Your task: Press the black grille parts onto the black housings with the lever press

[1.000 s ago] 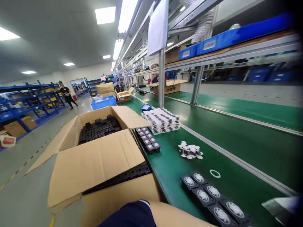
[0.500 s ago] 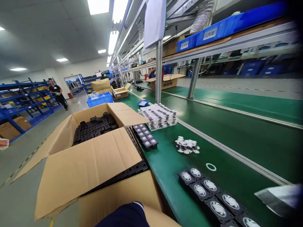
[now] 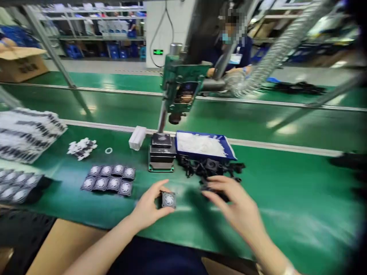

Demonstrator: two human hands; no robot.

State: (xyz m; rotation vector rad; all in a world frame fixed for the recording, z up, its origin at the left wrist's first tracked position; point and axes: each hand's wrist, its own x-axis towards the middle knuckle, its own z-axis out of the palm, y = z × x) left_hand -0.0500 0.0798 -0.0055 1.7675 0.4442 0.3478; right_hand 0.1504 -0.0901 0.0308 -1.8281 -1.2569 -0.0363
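Between the thumb and fingers of my left hand (image 3: 147, 208) is a small square black fan (image 3: 168, 199), its white swirl facing up. My right hand (image 3: 233, 200) is curled at the near edge of a pile of black plastic parts (image 3: 212, 165). A dark, blurred part (image 3: 207, 186) shows at its fingertips; its exact shape is unclear. Left of my hands, several similar fans (image 3: 107, 183) lie in two rows on the green bench (image 3: 272, 183). Straight ahead stands a bench press (image 3: 186, 84) above a black metal block (image 3: 162, 154).
Behind the black parts lies a blue tray (image 3: 179, 145) of white pieces. A white block (image 3: 137, 138), a white ring (image 3: 108, 150), clustered white-and-black parts (image 3: 82, 148) and a stack (image 3: 28, 133) are left. Across the bench sits a co-worker (image 3: 243, 49) behind a flexible duct (image 3: 286, 57).
My view has swung right, from the open carton and aisle to the bench with the press. Both my hands now show, the left one with a fan.
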